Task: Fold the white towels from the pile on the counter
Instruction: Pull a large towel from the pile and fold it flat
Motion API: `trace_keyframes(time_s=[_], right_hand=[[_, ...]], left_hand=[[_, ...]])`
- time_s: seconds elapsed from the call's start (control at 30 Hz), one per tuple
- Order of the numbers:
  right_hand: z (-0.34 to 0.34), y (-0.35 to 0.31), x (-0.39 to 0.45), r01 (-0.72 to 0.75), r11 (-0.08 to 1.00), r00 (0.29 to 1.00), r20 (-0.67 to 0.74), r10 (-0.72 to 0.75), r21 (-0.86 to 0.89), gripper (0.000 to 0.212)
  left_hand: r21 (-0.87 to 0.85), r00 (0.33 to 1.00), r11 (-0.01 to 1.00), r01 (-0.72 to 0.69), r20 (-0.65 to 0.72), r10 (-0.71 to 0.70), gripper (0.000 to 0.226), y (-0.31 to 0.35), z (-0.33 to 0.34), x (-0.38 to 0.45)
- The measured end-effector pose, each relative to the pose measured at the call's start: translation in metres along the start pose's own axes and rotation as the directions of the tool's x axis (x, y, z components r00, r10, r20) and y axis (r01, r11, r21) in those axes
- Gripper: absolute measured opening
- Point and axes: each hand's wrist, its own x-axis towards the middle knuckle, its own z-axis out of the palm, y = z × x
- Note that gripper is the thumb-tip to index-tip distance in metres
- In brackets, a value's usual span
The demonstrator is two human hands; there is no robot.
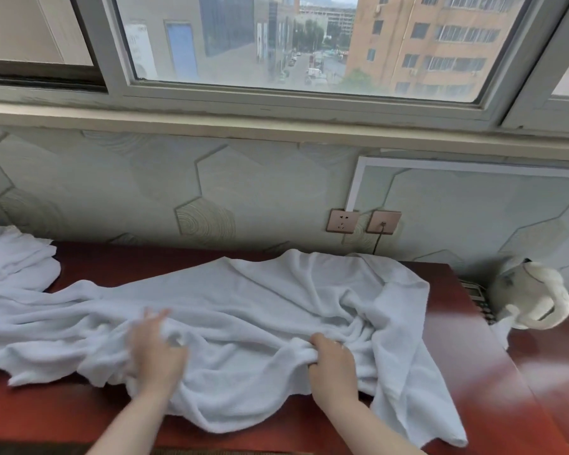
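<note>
Right hand point(332, 359): fingers curled over a bunched ridge of the white towel point(260, 307), knuckles up, gripping the fabric where several creases converge. Left hand point(155, 349): blurred; fingers point(160, 318) appear extended and spread, lying on the towel's surface. Whether any cloth is pinched beneath the palm cannot be determined.

The towel lies rumpled and mostly unfolded across the red-brown counter point(467, 356), its long axis running left to right. Its right portion trails toward the counter's near edge, ending in a corner at the front. Its left portion extends to the left border of the view. The far edge reaches close to the wall.

A second heap of white towels point(14, 257) sits at the counter's far left, touching or just beside the spread towel.

At the right end, a white kettle point(532, 293) stands near a dark keypad device point(477, 297). Two wall sockets point(363, 221) are mounted above the counter, one with a cable plugged in. A window point(293, 44) spans the wall above.
</note>
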Motion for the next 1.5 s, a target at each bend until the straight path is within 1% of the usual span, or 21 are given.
trace_keyframes(time_s=[0.07,0.1,0.17,0.23,0.3,0.37,0.43,0.5,0.6,0.67,0.77,0.83,0.87,0.93,0.97,1.03,1.1,1.17,1.3,1.4,1.5], right_hand=[[-0.001,-0.017,0.008,0.052,0.996,0.998,0.040,-0.055,0.073,0.025],[-0.002,-0.023,0.012,0.057,0.993,0.996,0.060,-0.064,0.103,0.032],[-0.004,-0.033,0.016,0.066,0.981,0.997,0.036,-0.074,0.185,0.042],[-0.005,-0.035,0.012,0.167,0.969,0.986,-0.054,-0.160,0.184,0.047],[-0.001,-0.023,0.003,0.276,0.960,0.958,-0.100,-0.270,0.050,0.072],[0.007,-0.006,-0.014,0.206,0.972,0.977,0.085,-0.197,-0.111,0.101],[0.013,0.010,-0.031,0.017,0.971,0.960,0.276,0.052,-0.240,0.114],[0.010,0.025,-0.036,-0.117,0.953,0.935,0.293,0.200,-0.279,0.106],[-0.007,0.034,-0.024,-0.141,0.979,0.966,0.194,0.169,-0.146,0.064],[-0.022,0.036,-0.012,-0.273,0.962,0.955,0.115,0.275,-0.031,0.043],[-0.035,0.044,0.005,-0.450,0.870,0.868,-0.133,0.479,0.202,0.031],[-0.033,0.036,0.011,-0.533,0.834,0.803,-0.225,0.552,0.143,0.033],[-0.026,0.030,0.012,-0.517,0.856,0.829,-0.246,0.502,0.006,0.037],[-0.008,0.015,0.012,-0.348,0.921,0.922,-0.239,0.303,-0.177,0.047],[0.000,0.004,0.009,-0.218,0.960,0.961,-0.210,0.180,-0.175,0.052],[0.014,-0.021,-0.001,0.012,0.982,1.000,0.014,-0.010,-0.191,0.049],[0.023,-0.036,-0.013,0.149,0.952,0.958,0.276,-0.073,-0.266,0.042],[0.027,-0.018,-0.023,0.050,0.936,0.963,0.264,0.047,-0.350,0.046],[0.010,0.031,-0.025,-0.337,0.883,0.908,0.137,0.397,-0.327,0.056],[-0.010,0.042,-0.018,-0.537,0.788,0.788,0.155,0.596,-0.300,0.073],[-0.017,0.042,-0.010,-0.467,0.778,0.795,0.185,0.577,-0.420,0.061]], left_hand=[[-0.044,0.920,0.981,-0.191,0.341,0.194,0.065,0.038,0.024,-0.041],[-0.020,0.805,0.975,-0.219,0.561,0.192,0.071,0.054,0.030,-0.062],[0.138,0.628,0.945,-0.297,0.774,0.085,0.090,0.045,0.050,-0.079],[0.289,0.650,0.904,-0.315,0.760,-0.017,0.092,0.014,0.063,-0.078],[0.402,0.711,0.777,-0.485,0.698,0.083,0.077,-0.020,0.063,-0.068],[0.487,0.719,0.740,-0.465,0.695,-0.005,0.073,-0.047,0.055,-0.054],[0.537,0.757,0.745,-0.395,0.650,-0.067,0.078,-0.072,0.039,-0.029],[0.555,0.861,0.788,-0.266,0.504,-0.064,0.064,-0.090,0.023,-0.003],[0.554,0.935,0.823,-0.120,0.343,-0.094,0.055,-0.112,0.000,0.031],[0.570,0.962,0.819,0.070,0.177,-0.206,0.052,-0.119,-0.014,0.051],[0.458,0.906,0.810,0.367,0.024,-0.423,0.061,-0.108,-0.027,0.062],[0.342,0.859,0.804,0.486,-0.017,-0.512,0.058,-0.074,-0.016,0.052],[0.313,0.900,0.854,0.416,-0.005,-0.436,0.058,-0.055,-0.004,0.042],[0.298,0.988,0.952,-0.063,0.151,0.018,0.058,-0.025,0.033,0.010],[0.258,0.918,0.899,-0.355,0.276,0.284,0.058,-0.016,0.051,-0.009],[0.213,0.650,0.739,-0.639,0.663,0.372,0.062,0.005,0.070,-0.045],[0.277,0.551,0.726,-0.630,0.818,0.166,0.065,0.009,0.079,-0.055],[0.346,0.521,0.739,-0.578,0.854,0.008,0.072,-0.004,0.079,-0.054],[0.424,0.626,0.782,-0.456,0.778,-0.056,0.067,-0.016,0.055,-0.030],[0.489,0.679,0.791,-0.367,0.722,-0.132,0.060,-0.024,0.049,-0.023],[0.529,0.735,0.821,-0.214,0.641,-0.222,0.066,-0.033,0.048,-0.019]])
